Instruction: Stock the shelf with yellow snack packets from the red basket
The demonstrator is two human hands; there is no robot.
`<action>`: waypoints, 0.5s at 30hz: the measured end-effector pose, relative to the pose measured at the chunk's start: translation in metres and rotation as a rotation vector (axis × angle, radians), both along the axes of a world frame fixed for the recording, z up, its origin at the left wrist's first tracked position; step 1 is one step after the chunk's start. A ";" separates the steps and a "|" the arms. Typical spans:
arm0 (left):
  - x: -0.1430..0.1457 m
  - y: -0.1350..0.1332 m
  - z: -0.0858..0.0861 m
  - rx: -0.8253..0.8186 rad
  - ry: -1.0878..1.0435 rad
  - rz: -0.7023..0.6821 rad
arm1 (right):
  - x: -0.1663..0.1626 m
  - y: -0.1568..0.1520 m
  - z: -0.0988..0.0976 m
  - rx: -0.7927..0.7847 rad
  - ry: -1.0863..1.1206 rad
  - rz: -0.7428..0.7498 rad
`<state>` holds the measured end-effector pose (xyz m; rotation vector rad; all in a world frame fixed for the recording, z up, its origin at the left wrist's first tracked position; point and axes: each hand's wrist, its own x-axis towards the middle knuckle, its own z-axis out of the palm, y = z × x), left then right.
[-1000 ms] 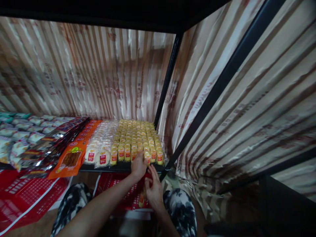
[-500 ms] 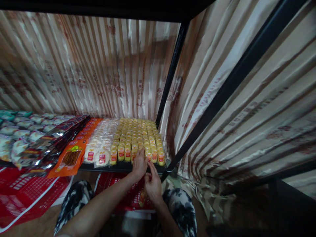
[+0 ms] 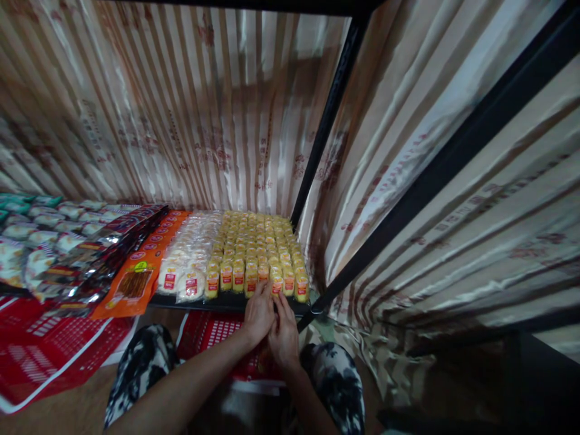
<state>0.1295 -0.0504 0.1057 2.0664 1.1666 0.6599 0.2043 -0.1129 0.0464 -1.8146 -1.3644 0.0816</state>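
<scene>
Rows of small yellow wrapped snack cakes (image 3: 251,251) with red-and-white labels fill the right end of a black shelf (image 3: 226,303). My left hand (image 3: 260,313) reaches to the front row, its outstretched fingertips against the front cakes. Close beside it, my right hand (image 3: 284,332) has straight fingers touching the lower front of a labelled cake (image 3: 276,284). The hands nearly meet at their thumbs. Neither hand visibly wraps round a cake; the left fingertips partly hide one.
White round wrapped cakes (image 3: 190,284), an orange snack bag (image 3: 136,281), dark shiny packets (image 3: 86,272) and white-and-green packets (image 3: 43,226) lie leftward. Red baskets (image 3: 58,356) stand below. A black frame post (image 3: 326,121) and pleated curtain (image 3: 226,121) bound the shelf.
The view has shifted slightly. My right hand has come closer to the left, its fingers now up against the front cakes. The left fingertips have stayed at the front row.
</scene>
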 end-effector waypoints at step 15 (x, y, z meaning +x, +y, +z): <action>-0.034 -0.013 -0.032 0.035 -0.064 -0.045 | -0.011 -0.031 -0.021 -0.195 0.045 0.080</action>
